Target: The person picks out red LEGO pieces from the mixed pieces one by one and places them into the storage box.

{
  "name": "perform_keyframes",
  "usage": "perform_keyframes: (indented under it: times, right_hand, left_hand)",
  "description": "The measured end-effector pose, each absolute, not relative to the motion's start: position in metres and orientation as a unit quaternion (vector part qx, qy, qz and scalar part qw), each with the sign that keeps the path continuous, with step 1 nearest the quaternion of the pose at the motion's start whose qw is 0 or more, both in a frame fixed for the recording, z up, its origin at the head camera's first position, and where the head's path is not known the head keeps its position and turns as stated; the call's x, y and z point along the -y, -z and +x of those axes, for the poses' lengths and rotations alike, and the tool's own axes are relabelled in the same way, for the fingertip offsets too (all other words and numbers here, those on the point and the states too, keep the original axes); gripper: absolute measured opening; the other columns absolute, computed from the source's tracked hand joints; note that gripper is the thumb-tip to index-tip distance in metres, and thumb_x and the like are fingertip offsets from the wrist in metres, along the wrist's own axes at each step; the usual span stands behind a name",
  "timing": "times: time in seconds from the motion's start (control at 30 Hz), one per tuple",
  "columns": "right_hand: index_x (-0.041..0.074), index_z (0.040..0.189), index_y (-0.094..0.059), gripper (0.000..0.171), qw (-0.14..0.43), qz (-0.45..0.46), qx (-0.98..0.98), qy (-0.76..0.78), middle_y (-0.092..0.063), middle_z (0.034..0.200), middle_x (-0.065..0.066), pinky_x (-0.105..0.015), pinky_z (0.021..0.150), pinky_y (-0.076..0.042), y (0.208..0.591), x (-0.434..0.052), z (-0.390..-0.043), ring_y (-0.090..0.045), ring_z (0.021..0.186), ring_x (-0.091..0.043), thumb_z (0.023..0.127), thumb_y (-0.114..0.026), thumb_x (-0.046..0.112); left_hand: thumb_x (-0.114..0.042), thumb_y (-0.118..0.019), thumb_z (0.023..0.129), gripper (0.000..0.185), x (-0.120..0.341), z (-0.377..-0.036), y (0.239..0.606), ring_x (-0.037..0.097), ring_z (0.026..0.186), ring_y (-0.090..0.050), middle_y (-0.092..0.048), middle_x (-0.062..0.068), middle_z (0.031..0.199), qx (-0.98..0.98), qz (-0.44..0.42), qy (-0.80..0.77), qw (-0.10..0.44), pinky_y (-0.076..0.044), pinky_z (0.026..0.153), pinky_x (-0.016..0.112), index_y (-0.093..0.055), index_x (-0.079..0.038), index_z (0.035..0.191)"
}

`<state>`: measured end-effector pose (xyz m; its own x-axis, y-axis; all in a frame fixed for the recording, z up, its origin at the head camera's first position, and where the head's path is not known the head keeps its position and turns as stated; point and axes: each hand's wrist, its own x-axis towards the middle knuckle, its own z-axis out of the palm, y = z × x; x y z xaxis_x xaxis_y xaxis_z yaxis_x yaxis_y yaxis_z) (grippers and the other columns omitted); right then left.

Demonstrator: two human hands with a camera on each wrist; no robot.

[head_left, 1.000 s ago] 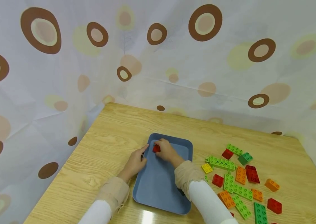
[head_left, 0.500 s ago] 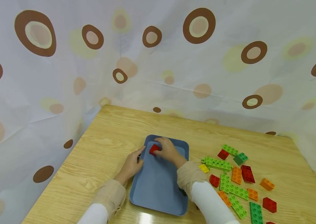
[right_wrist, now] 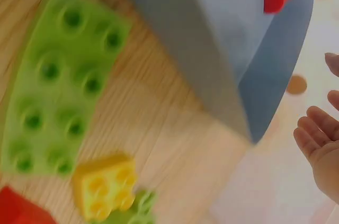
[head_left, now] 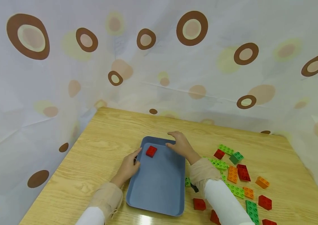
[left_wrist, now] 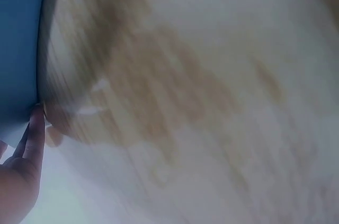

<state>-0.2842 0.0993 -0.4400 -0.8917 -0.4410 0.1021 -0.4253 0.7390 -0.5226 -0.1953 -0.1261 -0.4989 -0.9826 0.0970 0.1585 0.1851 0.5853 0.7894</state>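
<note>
- On the tray (head_left: 159,184), near its far left corner, we see the red brick (head_left: 151,151) lying free.
- Our left hand (head_left: 129,165) rests fingers straight against the tray's left rim.
- Our right hand (head_left: 182,144) hovers spread, holding nothing, over the far right corner.

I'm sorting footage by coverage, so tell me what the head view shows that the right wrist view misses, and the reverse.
Only the head view shows the left hand touching the rim of the blue tray, the spotted curtain and the whole brick pile. Only the right wrist view shows a yellow brick close up, beside a light green plate. Both show the tray, the red brick lying in it, and the right hand, open and empty.
</note>
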Motion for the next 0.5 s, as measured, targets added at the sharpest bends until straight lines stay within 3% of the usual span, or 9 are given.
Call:
perform_keyframes:
  times: [0.23, 0.5]
  right_hand:
    - [-0.006, 0.127, -0.052, 0.051, 0.006, -0.220, -0.941, 0.258, -0.052, 0.128, -0.025, -0.052, 0.099, -0.039, 0.439, -0.137, -0.285, -0.046, 0.120, -0.041, 0.083, -0.067, 0.015]
    - [-0.007, 0.128, -0.050, 0.050, 0.012, -0.192, -0.943, 0.273, -0.049, 0.130, -0.028, -0.055, 0.099, -0.037, 0.445, -0.179, -0.283, -0.043, 0.122, -0.044, 0.084, -0.064, 0.013]
  left_hand:
    - [0.007, -0.050, 0.076, 0.059, 0.125, -0.195, 0.499, 0.021, 0.084, -0.057, -0.060, 0.023, 0.119, 0.891, -0.076, 0.446, 0.052, -0.047, 0.069, 0.027, -0.046, 0.003, 0.134]
    - [0.006, -0.050, 0.076, 0.058, 0.124, -0.195, 0.499, 0.019, 0.078, -0.055, -0.061, 0.023, 0.115, 0.892, -0.070, 0.444, 0.050, -0.045, 0.065, 0.027, -0.046, 0.002, 0.134]
